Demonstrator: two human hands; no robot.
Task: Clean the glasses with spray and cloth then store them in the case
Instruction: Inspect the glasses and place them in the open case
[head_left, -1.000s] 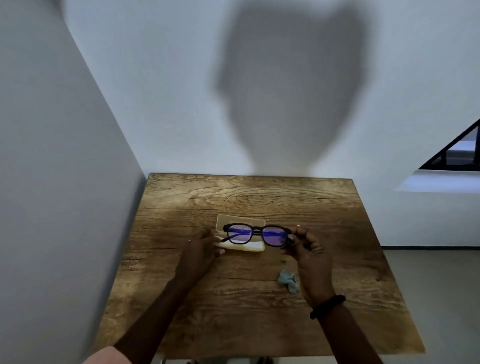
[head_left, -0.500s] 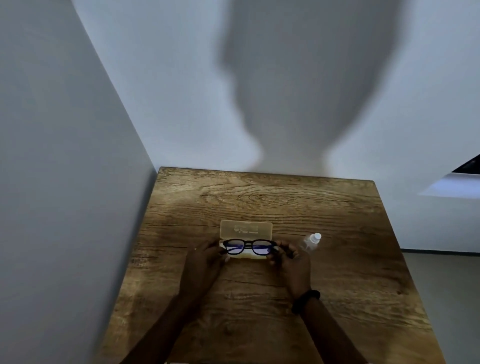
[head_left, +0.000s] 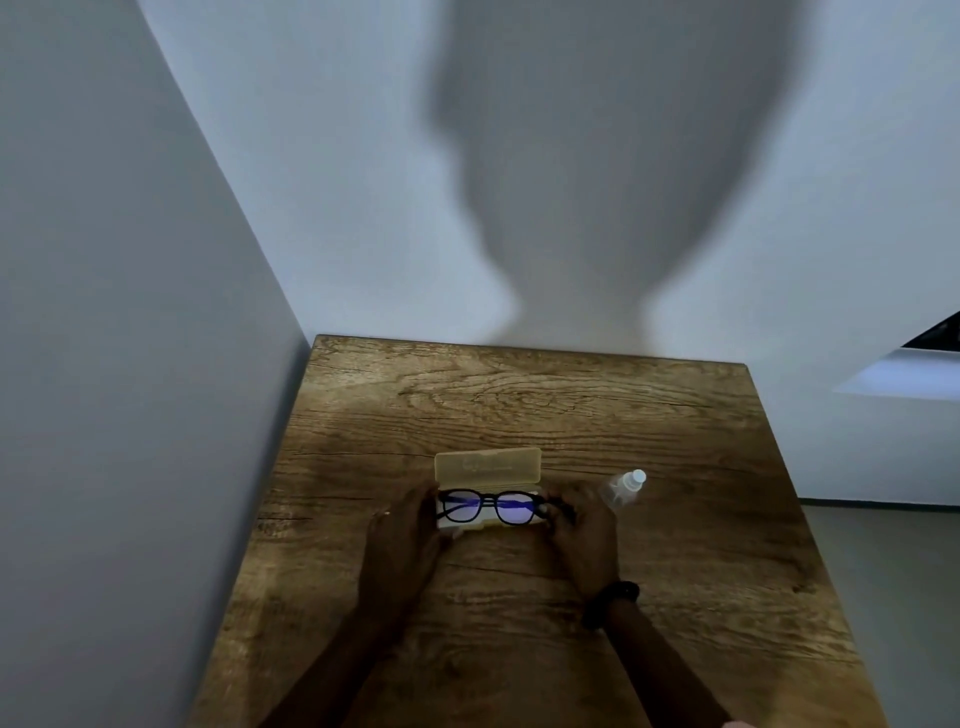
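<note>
Black-framed glasses (head_left: 491, 506) with bluish lenses sit in or just over the tray of the open yellowish case (head_left: 487, 467), whose lid stands up behind them. My left hand (head_left: 402, 540) grips the left end of the frame. My right hand (head_left: 584, 535), with a black wristband, grips the right end. A small clear spray bottle (head_left: 626, 486) with a white cap lies on the table just right of my right hand. The cloth is hidden from view.
The wooden table (head_left: 519, 410) stands in a corner, with a grey wall close on the left and a white wall behind. Its right edge drops to the floor. A window sill shows at the far right.
Both hands have lowered the glasses from above the case down onto its tray. The view shifted, the cloth went out of sight and the spray bottle came into view.
</note>
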